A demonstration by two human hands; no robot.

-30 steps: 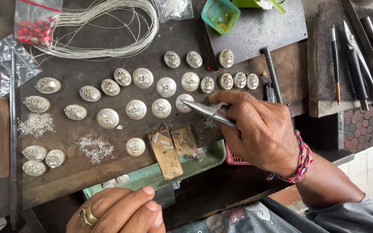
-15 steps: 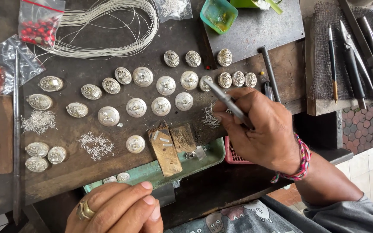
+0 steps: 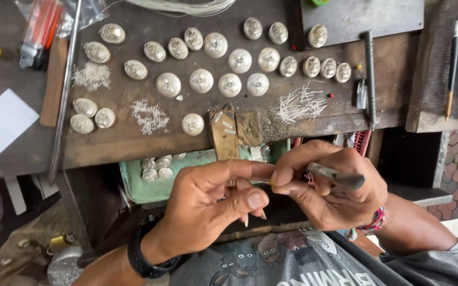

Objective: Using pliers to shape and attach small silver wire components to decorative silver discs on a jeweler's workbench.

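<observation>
In the head view, a slim grey metal tweezers is pinched in the right hand, its tip hidden behind the fingers. The left hand is brought against it, forefinger and thumb pressed together on something too small to be seen, above the green metal tray. On the dark wooden bench, round domed silver pieces are laid in rows, near a heap of short silver wire bits. The tiny part could be dropped if the pinch is loosened, and it would probably be lost below. The wire bits could be scattered by a careless sleeve.
</observation>
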